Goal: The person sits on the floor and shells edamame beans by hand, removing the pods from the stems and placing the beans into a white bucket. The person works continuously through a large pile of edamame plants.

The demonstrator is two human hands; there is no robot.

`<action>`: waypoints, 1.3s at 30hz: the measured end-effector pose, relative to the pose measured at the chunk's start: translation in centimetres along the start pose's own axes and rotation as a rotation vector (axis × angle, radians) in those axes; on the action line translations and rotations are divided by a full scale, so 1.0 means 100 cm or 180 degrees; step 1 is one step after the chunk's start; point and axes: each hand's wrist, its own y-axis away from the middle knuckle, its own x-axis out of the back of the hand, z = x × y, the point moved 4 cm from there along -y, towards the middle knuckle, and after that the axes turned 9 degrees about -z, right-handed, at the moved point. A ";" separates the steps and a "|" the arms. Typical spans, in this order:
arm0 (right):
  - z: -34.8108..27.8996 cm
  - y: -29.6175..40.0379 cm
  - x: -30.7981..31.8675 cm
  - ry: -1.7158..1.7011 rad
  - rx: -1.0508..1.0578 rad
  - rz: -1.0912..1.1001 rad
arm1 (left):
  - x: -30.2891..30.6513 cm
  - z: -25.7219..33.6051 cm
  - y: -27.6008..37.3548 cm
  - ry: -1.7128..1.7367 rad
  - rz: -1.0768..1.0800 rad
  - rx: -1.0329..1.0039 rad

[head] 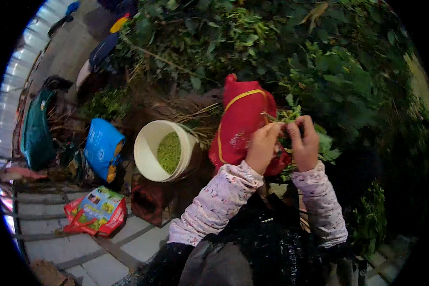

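Observation:
My left hand and my right hand are close together at chest height. The fingers of both pinch a leafy green plant sprig, and a bit of its cut stem sticks out to the left. What lies between the fingertips is partly hidden. Just behind my left hand stands a red fabric bag with a yellow band. To its left a white plastic bucket tilts toward me, with small green beans or pods in the bottom. Floral sleeve covers are on both my forearms.
A large heap of cut leafy plants fills the far side and right. Left are a blue bag, a red printed shopping bag, a hollow brick block under the bucket and a green container. Tiles cover the floor.

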 end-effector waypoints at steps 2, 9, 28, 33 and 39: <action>-0.004 0.007 -0.002 0.0610 0.0374 -0.0008 | -0.004 -0.008 -0.003 0.0714 -0.0128 0.0321; 0.024 0.029 -0.013 0.0959 0.0009 -0.0451 | 0.015 -0.047 -0.008 0.1639 -0.0343 0.1153; 0.067 0.050 -0.018 -0.1223 -0.0987 -0.1577 | 0.003 -0.037 0.004 -0.0124 -0.0164 0.0926; 0.067 0.049 -0.013 -0.0638 -0.0512 -0.1166 | -0.003 -0.040 -0.001 -0.0738 -0.0324 0.0376; 0.064 0.048 0.021 -0.0604 -0.0493 -0.0613 | -0.014 -0.039 0.000 0.0489 -0.0418 0.0467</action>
